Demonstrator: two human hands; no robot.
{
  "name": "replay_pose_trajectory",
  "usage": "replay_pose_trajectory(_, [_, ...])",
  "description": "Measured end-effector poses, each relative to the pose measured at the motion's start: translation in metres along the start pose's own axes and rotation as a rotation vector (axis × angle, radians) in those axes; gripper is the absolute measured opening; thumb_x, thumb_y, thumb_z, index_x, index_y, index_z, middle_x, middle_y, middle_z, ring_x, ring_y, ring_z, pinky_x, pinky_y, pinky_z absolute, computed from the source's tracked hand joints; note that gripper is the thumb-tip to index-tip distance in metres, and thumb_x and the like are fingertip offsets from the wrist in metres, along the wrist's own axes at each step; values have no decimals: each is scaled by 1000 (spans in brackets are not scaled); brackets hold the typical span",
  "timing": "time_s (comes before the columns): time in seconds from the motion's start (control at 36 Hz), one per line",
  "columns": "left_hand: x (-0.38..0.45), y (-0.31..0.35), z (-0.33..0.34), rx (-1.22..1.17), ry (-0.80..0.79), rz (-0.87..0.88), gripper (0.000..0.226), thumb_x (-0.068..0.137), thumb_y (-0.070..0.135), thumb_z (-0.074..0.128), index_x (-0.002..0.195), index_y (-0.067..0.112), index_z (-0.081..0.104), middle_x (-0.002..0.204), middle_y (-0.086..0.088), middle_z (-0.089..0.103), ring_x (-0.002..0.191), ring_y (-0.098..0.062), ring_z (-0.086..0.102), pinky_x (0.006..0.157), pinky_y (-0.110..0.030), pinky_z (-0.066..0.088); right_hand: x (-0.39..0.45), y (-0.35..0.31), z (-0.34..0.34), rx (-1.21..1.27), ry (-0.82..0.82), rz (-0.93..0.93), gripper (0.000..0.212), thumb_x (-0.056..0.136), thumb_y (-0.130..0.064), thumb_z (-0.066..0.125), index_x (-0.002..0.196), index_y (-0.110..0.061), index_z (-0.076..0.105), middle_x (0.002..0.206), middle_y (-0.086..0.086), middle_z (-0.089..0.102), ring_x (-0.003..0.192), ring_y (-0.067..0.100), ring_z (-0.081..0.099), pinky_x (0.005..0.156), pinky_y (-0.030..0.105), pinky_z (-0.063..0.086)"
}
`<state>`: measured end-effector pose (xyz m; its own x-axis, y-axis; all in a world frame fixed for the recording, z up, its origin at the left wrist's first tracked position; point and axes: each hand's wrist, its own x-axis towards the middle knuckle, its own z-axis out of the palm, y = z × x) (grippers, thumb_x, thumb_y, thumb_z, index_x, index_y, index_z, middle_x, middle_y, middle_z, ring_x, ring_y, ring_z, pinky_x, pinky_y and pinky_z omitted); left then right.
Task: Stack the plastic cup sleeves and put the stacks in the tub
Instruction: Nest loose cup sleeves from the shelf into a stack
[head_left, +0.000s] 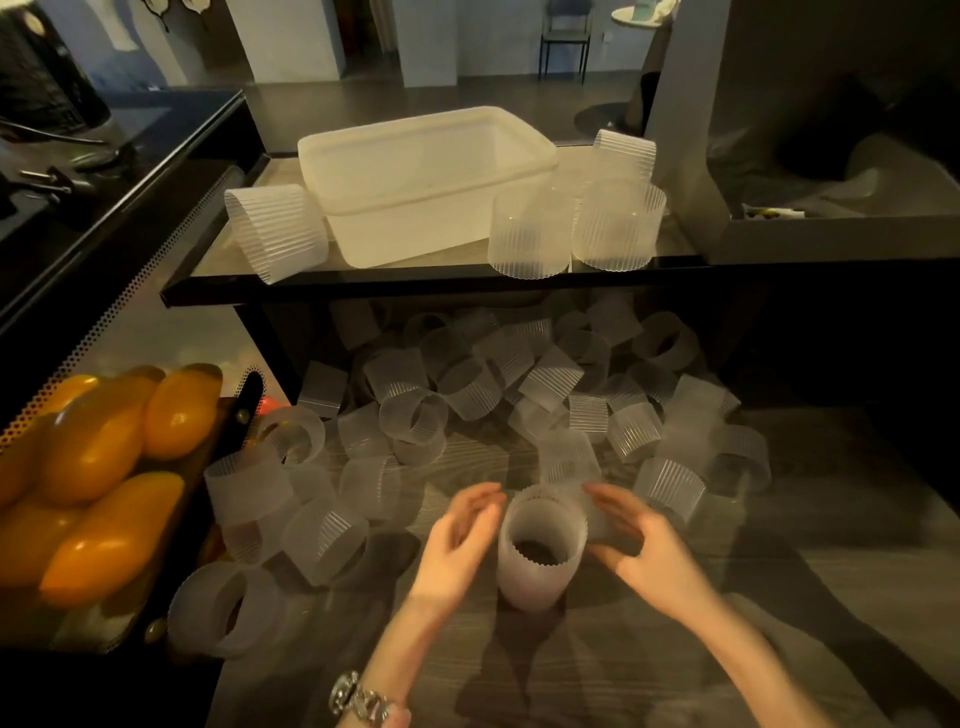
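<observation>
Frosted stack (540, 551) stands upright between spread, empty hands (457, 540) (649, 545), floor bare nearside.

Overall light: dim and warm indoors; the far room looks brighter and cooler.
Source: seems overhead and ahead, since shadows fall toward the viewer.
Shadows: long dark ones stretch from the upright frosted ribbed plastic sleeve stack (542, 556) across the grey wood-grain table (675, 665).
Glare: bright highlights on the glossy orange oval fruits (104, 457); the milky translucent plastic tub (415, 182) glows pale.
Blur: the left hand (457, 540) and right hand (649, 551) are smeared by motion, fingers soft-edged.
Distortion: wide-angle bending, the black glass shelf edge (415, 283) and side walls lean outward.
Darkest parts: right side and lower left corner, nearly black.
</observation>
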<state>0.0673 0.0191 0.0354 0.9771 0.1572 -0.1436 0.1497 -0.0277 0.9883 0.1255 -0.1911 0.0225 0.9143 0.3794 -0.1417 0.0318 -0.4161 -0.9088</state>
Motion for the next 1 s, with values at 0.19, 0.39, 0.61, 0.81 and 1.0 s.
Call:
replay_pose_trajectory(0.19, [36,-1,-5,124,-290,-265,23,95,28,49,117,34,53,118,11,59,106,0,55,92,-18,46,11,9,10,-60,163,132,68,72,-6,77,131,-15,43,132,8,48,123,18,45,103,32,37])
replay_pose_trajectory(0.39, [60,5,6,273,-388,-300,46,95,23,51,139,22,39,128,4,51,108,-4,51,92,-18,44,19,17,22,28,209,378,94,72,-18,79,144,-9,20,145,16,36,131,30,39,102,37,37])
replay_pose_trajectory(0.61, [72,3,14,334,-449,-311,46,95,22,50,139,16,39,121,10,43,108,-1,40,65,7,37,32,19,34,418,216,528,77,75,-9,75,137,-9,30,128,16,54,109,28,55,81,34,47])
replay_pose_trajectory(0.81, [69,-9,11,330,-392,-316,46,93,21,54,136,14,41,126,2,48,106,-4,44,76,-4,43,41,12,38,472,324,477,65,78,-5,71,133,-6,36,130,13,52,115,25,52,88,29,41])
replay_pose_trajectory(1.0, [65,-18,6,189,-259,-346,37,93,20,55,128,12,46,113,1,54,90,-1,52,62,-2,45,52,2,38,605,280,446,51,84,8,57,130,-2,37,136,23,44,99,25,54,74,21,48])
